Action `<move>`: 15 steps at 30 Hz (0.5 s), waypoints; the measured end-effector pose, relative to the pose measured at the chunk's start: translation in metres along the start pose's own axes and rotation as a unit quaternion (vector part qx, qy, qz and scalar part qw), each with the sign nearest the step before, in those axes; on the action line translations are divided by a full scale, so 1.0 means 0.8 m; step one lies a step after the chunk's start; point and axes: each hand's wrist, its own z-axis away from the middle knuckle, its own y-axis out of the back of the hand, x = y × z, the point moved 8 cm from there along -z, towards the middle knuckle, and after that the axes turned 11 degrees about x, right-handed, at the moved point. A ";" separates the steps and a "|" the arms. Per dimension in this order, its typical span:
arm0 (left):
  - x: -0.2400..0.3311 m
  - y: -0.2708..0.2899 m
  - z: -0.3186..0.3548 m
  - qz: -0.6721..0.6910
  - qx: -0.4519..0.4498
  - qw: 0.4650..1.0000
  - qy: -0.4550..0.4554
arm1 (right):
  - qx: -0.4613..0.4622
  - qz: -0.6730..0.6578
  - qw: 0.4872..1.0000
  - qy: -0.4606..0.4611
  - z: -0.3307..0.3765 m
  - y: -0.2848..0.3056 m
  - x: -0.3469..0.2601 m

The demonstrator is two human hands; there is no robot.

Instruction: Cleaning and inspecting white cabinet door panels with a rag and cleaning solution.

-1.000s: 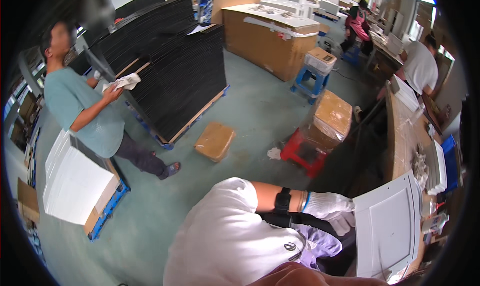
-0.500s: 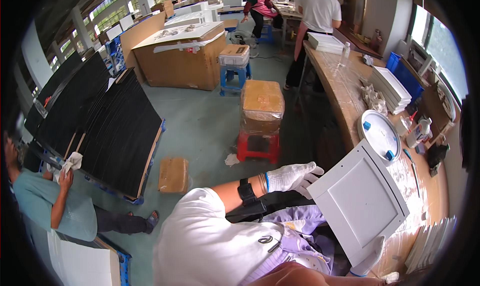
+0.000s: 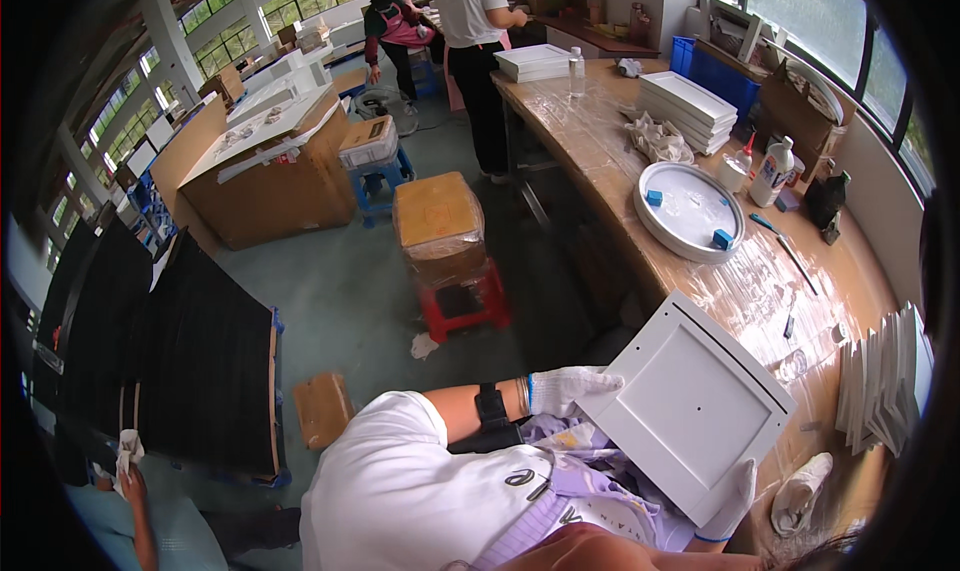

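A white framed panel (image 3: 695,406) with a recessed middle, a dark slot along its far edge and small holes is held tilted over my lap, beside the table edge. My left hand (image 3: 572,389), in a white knitted glove, grips its left edge; part of the fingers hides behind the panel. At the lower right edge, my gloved right hand (image 3: 732,506) is closed around the panel, its fingers partly hidden. On the table near my right hand lies a crumpled white cloth or glove (image 3: 801,493).
The plastic-covered workbench (image 3: 600,141) bears a round white tray (image 3: 690,255) with blue blocks, bottles (image 3: 772,171), stacked white panels (image 3: 690,111) and upright white panels (image 3: 880,381). A wrapped carton (image 3: 440,216) sits on a red stool (image 3: 465,306). Black boards (image 3: 200,361) stand left, near a co-worker (image 3: 150,521).
My view has swung to the right, shifting the room leftward. The panel now lies flatter and faces me more, with both hands still on it.
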 end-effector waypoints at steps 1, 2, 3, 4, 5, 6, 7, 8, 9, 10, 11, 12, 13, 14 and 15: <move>-0.004 -0.002 -0.005 -0.004 -0.008 1.000 0.013 | -0.002 -0.010 1.000 0.002 0.005 0.002 -0.001; -0.007 -0.001 -0.013 -0.004 -0.004 1.000 0.024 | 0.005 -0.019 1.000 0.006 0.013 0.005 -0.006; -0.012 -0.002 -0.021 -0.005 -0.003 0.999 0.038 | 0.014 -0.040 0.999 0.006 0.015 0.004 -0.011; -0.005 -0.014 -0.020 -0.008 -0.008 0.999 0.035 | 0.037 -0.061 0.997 0.006 0.018 0.004 -0.016; 0.001 -0.023 -0.018 -0.007 -0.038 0.999 0.030 | 0.050 -0.054 0.997 -0.011 0.008 0.020 -0.009; -0.002 -0.017 -0.029 -0.024 -0.020 0.999 0.017 | 0.058 -0.042 0.997 -0.017 0.009 0.014 -0.014; 0.002 -0.022 -0.027 -0.053 -0.018 0.998 0.028 | 0.067 -0.092 0.993 -0.027 0.004 0.020 -0.005; -0.002 -0.012 -0.034 -0.053 0.002 0.998 0.021 | 0.058 -0.042 0.997 -0.006 0.004 0.001 -0.022; 0.001 -0.010 -0.038 -0.066 0.007 0.998 0.016 | 0.083 -0.029 0.996 -0.012 -0.008 0.027 -0.009; 0.009 -0.020 -0.036 -0.103 0.004 0.995 -0.014 | 0.101 -0.030 0.994 -0.004 -0.012 0.032 -0.010; 0.010 -0.011 -0.042 -0.146 0.013 0.989 -0.029 | 0.119 0.010 0.993 0.016 -0.017 0.040 -0.009; 0.013 -0.014 -0.048 -0.195 0.007 0.979 -0.052 | 0.145 0.042 0.987 0.048 -0.018 0.044 -0.015; 0.006 -0.005 -0.061 -0.174 0.015 0.984 -0.042 | 0.149 0.055 0.986 0.041 -0.014 0.050 -0.018; 0.003 -0.004 -0.069 -0.175 0.018 0.984 -0.031 | 0.163 0.018 0.985 0.042 -0.015 0.056 -0.017; 0.000 -0.007 -0.075 -0.176 0.022 0.984 -0.021 | 0.177 -0.018 0.983 0.045 -0.013 0.065 -0.020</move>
